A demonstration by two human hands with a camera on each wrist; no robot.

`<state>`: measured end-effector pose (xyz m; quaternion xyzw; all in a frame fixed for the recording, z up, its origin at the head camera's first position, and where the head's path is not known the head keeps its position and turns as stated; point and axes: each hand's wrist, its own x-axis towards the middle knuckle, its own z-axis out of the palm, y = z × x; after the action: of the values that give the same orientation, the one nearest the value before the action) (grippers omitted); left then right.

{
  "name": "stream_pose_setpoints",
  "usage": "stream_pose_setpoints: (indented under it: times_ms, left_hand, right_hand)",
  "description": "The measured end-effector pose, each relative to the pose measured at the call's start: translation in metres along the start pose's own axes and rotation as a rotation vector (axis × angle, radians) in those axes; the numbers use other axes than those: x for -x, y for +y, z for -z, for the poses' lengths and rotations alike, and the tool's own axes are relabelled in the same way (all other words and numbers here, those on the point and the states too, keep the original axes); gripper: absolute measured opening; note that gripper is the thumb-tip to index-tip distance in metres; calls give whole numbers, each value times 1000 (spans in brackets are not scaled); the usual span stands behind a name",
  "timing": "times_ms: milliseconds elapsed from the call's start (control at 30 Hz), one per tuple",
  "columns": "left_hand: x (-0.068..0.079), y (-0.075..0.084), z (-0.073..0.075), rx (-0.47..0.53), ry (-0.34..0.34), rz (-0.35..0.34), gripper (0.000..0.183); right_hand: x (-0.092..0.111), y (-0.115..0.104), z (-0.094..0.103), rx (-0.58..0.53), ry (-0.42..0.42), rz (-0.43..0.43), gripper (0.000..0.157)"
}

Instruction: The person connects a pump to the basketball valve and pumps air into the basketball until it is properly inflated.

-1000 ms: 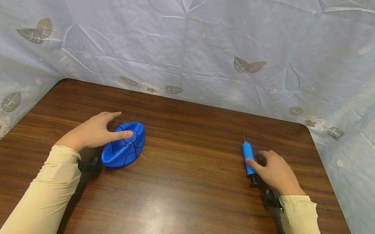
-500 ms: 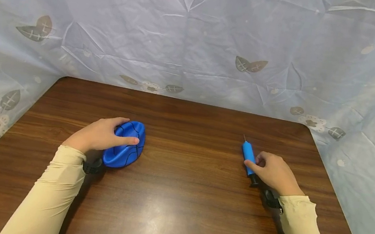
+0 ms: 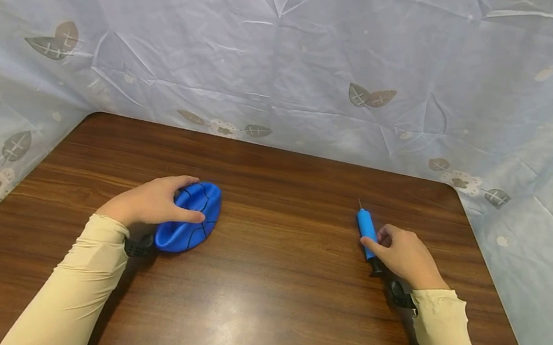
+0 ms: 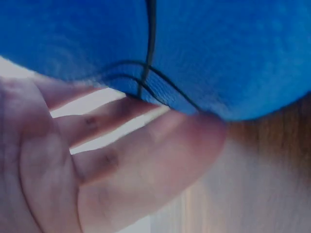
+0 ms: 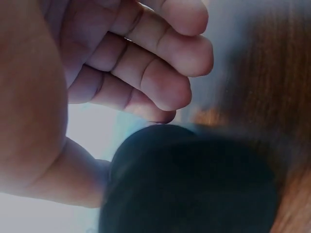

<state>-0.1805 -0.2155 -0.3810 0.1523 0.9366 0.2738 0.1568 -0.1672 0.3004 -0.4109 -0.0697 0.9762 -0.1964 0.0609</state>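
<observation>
On the left of the table lies a slack, dented blue ball with black lines (image 3: 200, 200), like a deflated basketball. My left hand (image 3: 152, 202) pinches it, thumb across its top and fingers at its far side. In the left wrist view, fingertips meet the ball's edge. To the right, a blue hand pump (image 3: 366, 226) lies aslant, its needle toward the back and its black handle (image 5: 189, 179) toward me. My right hand (image 3: 405, 254) holds the pump's barrel between thumb and index finger. The other fingers (image 5: 165, 82) curl loosely beside it.
Both things lie on a brown wood-grain table (image 3: 273, 195) with rounded far corners. Behind it and along the sides hangs a pale patterned cloth (image 3: 316, 42). Black straps sit on both wrists, the left strap (image 3: 140, 246) close to the ball.
My left hand has moved right onto the ball, which has shifted slightly right and toward me. My right thumb and index finger have closed in on the pump, which has barely moved.
</observation>
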Motion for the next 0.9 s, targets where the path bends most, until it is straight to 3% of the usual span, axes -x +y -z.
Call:
stream_pose_setpoints:
  times_ms: [267, 567, 900]
  left_hand:
    - [-2, 3, -3, 1, 8, -96, 89]
    - [-4, 7, -5, 29, 85, -239, 67]
    - [-3, 9, -2, 134, 97, -207, 59]
  right_hand:
    - [0, 1, 0, 7, -4, 6, 47]
    - [-1, 3, 2, 29, -5, 16, 39]
    - [1, -2, 3, 51, -2, 20, 30]
